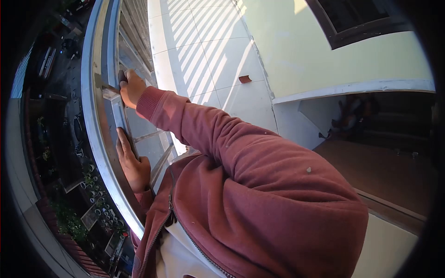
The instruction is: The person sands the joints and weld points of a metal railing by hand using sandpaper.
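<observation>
My right hand [133, 89], at the end of a maroon sleeve, is closed round a small dark object [122, 77] against the metal railing [111, 51]. Its exact kind is hard to make out. A short crosspiece [109, 94] of the railing lies just beside this hand. Lower down, my left hand [133, 164] rests on the railing, fingers stretched along the bar and thumb apart. Most of my left arm is hidden by the jacket.
Beyond the railing there is a drop to a street with potted plants [99, 199]. A tiled floor [204, 60] with striped shadows carries a reddish-brown fragment [245, 79]. A pale wall [296, 55], a window frame [333, 39] and a dark opening with a brown panel [375, 162] are on the right.
</observation>
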A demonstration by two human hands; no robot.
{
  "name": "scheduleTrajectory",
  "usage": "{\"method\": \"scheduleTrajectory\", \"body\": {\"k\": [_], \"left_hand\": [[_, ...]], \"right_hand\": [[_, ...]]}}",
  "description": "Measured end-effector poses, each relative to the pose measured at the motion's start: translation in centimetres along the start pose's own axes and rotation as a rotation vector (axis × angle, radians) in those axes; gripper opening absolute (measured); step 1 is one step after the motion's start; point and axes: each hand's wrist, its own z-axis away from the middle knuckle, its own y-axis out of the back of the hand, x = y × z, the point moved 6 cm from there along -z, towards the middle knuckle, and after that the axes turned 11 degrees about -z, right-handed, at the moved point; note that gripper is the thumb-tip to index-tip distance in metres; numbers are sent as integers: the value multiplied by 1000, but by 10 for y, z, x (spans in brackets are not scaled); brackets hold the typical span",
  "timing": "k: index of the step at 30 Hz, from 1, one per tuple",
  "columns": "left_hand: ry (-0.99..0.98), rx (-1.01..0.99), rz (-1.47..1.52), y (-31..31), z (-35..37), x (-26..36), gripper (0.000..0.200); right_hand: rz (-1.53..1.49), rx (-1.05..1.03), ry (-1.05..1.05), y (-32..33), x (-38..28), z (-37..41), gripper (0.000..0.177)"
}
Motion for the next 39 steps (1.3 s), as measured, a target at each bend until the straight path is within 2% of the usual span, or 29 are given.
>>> {"method": "scheduleTrajectory", "body": {"k": [1, 3, 5, 6, 9, 10, 13, 14, 15, 17, 18, 21, 22, 23, 26, 29, 30, 33, 34, 37, 38, 39], "left_hand": [[-9, 4, -22, 1, 1, 0, 89], [-12, 9, -37, 1, 1, 2, 89], [-67, 44, -60, -2, 2, -1, 88], [-30, 17, -56, 0, 3, 2, 88], [-63, 26, -60, 3, 2, 6, 88], [-39, 5, -90, 0, 2, 1, 88], [-48, 19, -51, -2, 3, 0, 88], [-63, 10, -55, -2, 3, -2, 88], [-61, 11, -70, -1, 4, -1, 88], [-80, 20, -45, 2, 2, 4, 89], [-105, 25, -61, 2, 2, 3, 88], [-50, 13, -62, -1, 2, 1, 88], [-51, 3, -59, -2, 3, 0, 88], [-48, -1, -74, -1, 4, -1, 88], [-82, 9, -77, -1, 2, 1, 88], [-80, 22, -73, -3, 2, 0, 88], [-56, -1, -67, -5, 2, -4, 88], [-44, -10, -87, -2, 3, 0, 88], [-66, 0, -75, -2, 2, 0, 88], [-70, 13, -73, -2, 2, 0, 88], [-93, 24, -55, -2, 2, 0, 87], [-94, 16, -65, -2, 4, 1, 87]], "right_hand": [[55, 124, 242, -13, 43, -21, 14], [-47, -74, 214, -13, 46, -9, 15], [12, 127, 195, -11, 38, -22, 13], [8, 137, 182, -7, 44, -18, 13], [113, 78, 147, -16, 43, -22, 12], [20, -67, 74, -9, 25, 7, 13], [10, 0, 72, -8, 26, -5, 13], [-158, 41, 80, -14, 46, -35, 13], [-170, 32, 78, -17, 42, -27, 13], [47, 62, 95, -8, 20, 1, 13], [-2, -30, 110, -8, 25, 10, 12], [111, 21, 137, -7, 25, 2, 10], [264, 96, 399, -23, 62, -38, 8], [250, 90, 394, -27, 63, -32, 8], [-15, -2, 205, -18, 46, -6, 11], [67, 3, 151, -1, 15, 12, 9], [57, 5, 137, -5, 32, 6, 9], [255, -5, 301, -35, 79, -44, 7], [79, -16, 91, -9, 32, 8, 7], [31, 33, 163, -9, 51, -2, 4], [14, 74, 118, 0, 34, 0, 2], [3, 75, 112, -5, 45, -2, 2]]}}
